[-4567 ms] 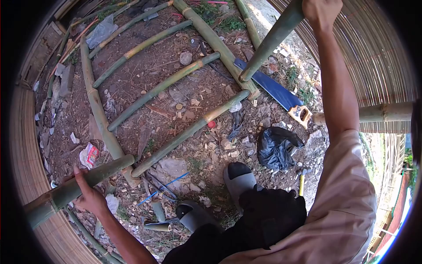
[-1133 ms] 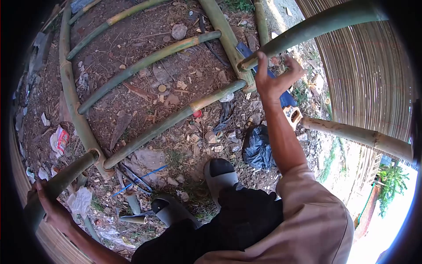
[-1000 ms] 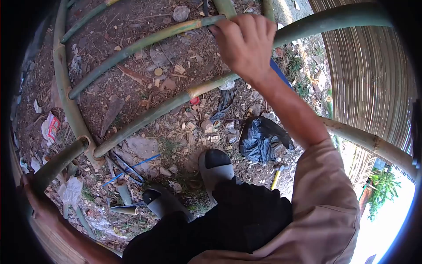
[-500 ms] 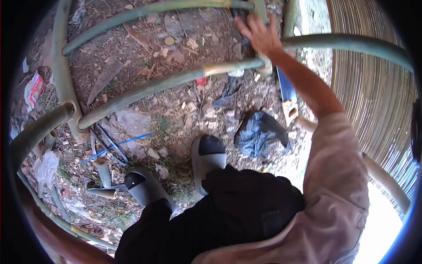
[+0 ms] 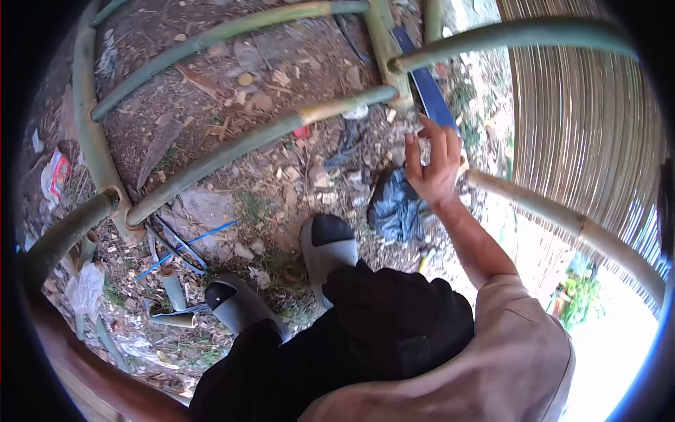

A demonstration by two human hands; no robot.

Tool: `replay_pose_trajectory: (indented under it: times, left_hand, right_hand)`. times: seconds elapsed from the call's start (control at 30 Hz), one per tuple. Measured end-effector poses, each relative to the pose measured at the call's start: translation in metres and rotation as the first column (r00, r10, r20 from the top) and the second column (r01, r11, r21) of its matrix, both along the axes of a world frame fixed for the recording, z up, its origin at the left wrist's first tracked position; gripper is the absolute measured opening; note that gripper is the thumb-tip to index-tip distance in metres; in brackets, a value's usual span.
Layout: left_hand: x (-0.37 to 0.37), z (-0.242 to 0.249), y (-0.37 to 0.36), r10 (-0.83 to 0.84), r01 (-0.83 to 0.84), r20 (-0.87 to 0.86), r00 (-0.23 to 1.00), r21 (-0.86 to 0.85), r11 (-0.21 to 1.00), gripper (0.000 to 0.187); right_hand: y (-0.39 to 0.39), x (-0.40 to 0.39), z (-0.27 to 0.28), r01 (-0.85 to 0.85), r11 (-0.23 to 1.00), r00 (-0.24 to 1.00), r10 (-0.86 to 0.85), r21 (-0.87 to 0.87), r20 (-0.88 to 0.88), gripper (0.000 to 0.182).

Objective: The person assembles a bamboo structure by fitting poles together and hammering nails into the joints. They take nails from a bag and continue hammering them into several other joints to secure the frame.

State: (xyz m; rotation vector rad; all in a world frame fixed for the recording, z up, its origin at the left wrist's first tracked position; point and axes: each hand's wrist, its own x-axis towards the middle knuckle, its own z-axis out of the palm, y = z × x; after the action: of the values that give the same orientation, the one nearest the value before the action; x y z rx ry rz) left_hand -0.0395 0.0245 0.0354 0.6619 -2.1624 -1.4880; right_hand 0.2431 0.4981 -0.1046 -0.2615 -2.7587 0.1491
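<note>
My right hand (image 5: 437, 169) hovers over the ground with its fingers apart and nothing in them. Just beyond it lies a handsaw (image 5: 437, 105) with a dark blue blade; most of its handle is hidden behind the hand. A crumpled black plastic bag (image 5: 401, 211) sits below and left of that hand. From the lower left my left forearm (image 5: 98, 362) reaches up toward a bamboo pole (image 5: 67, 228). The left hand's fingers are lost in the dark edge of the view, so its grip is hidden.
A frame of jointed green bamboo poles (image 5: 232, 144) spans the upper left. A slatted screen (image 5: 583, 133) stands at the right, with another bamboo pole (image 5: 541, 200) in front. Wood chips, a blue strip (image 5: 186, 250) and bamboo offcuts (image 5: 172, 288) litter the ground around my shoes (image 5: 330, 257).
My right hand has left the bamboo post at the top and come down and back toward the saw's handle. The view has shifted slightly. My left arm stays about where it was.
</note>
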Motion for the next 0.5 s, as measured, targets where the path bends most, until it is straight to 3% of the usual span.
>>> replay_pose_trajectory:
  times: [0.07,0.1,0.13,0.17,0.2,0.27,0.33,0.37,0.4,0.47,0.5]
  left_hand:
    - [-0.013,-0.037,-0.082,-0.392,0.339,-0.059,0.918,-0.398,0.853,0.041]
    - [-0.002,-0.032,-0.049,-0.406,0.34,-0.186,0.895,-0.305,0.89,0.034]
    - [0.008,-0.025,-0.016,-0.39,0.344,-0.315,0.865,-0.193,0.919,0.027]
    - [0.006,-0.027,-0.01,-0.405,0.357,-0.349,0.845,-0.197,0.913,0.026]
    - [0.006,-0.027,-0.012,-0.409,0.358,-0.385,0.827,-0.199,0.912,0.026]
    - [0.008,-0.025,-0.024,-0.434,0.381,-0.302,0.849,-0.219,0.898,0.025]
    - [0.004,-0.028,-0.019,-0.439,0.413,-0.35,0.827,-0.15,0.898,0.025]
    - [0.001,-0.029,-0.02,-0.409,0.408,-0.389,0.826,-0.089,0.909,0.024]
    - [-0.014,-0.032,-0.044,-0.475,0.426,-0.23,0.849,-0.232,0.874,0.024]
    - [-0.011,-0.032,-0.037,-0.449,0.405,-0.278,0.849,-0.202,0.892,0.029]
    - [-0.012,-0.031,-0.035,-0.454,0.404,-0.301,0.838,-0.216,0.889,0.03]
  right_hand:
    - [-0.028,0.053,0.007,0.187,0.977,0.981,-0.192,-0.105,-0.04,0.028]
    - [-0.041,0.081,0.011,0.268,0.959,0.962,-0.272,-0.093,-0.033,0.028]
    - [-0.053,0.107,0.015,0.426,0.878,0.897,-0.441,-0.216,-0.023,0.022]
    - [-0.064,0.131,0.018,0.552,0.764,0.81,-0.587,-0.336,-0.004,0.016]
    - [-0.073,0.156,0.016,0.593,0.737,0.776,-0.631,-0.322,-0.015,0.016]
    - [-0.09,0.212,0.0,0.722,0.669,0.685,-0.727,-0.176,0.042,0.009]
    - [-0.113,0.264,-0.021,0.873,0.475,0.488,-0.849,-0.111,0.203,0.01]
    - [-0.124,0.297,-0.035,0.916,0.39,0.399,-0.869,-0.092,0.292,0.018]
    - [-0.136,0.316,-0.04,0.931,0.356,0.364,-0.887,-0.083,0.284,0.018]
    - [-0.16,0.348,-0.046,0.953,0.259,0.187,-0.91,0.155,0.371,0.03]
    - [-0.161,0.369,-0.054,0.981,0.093,-0.004,-0.869,0.172,0.495,0.051]
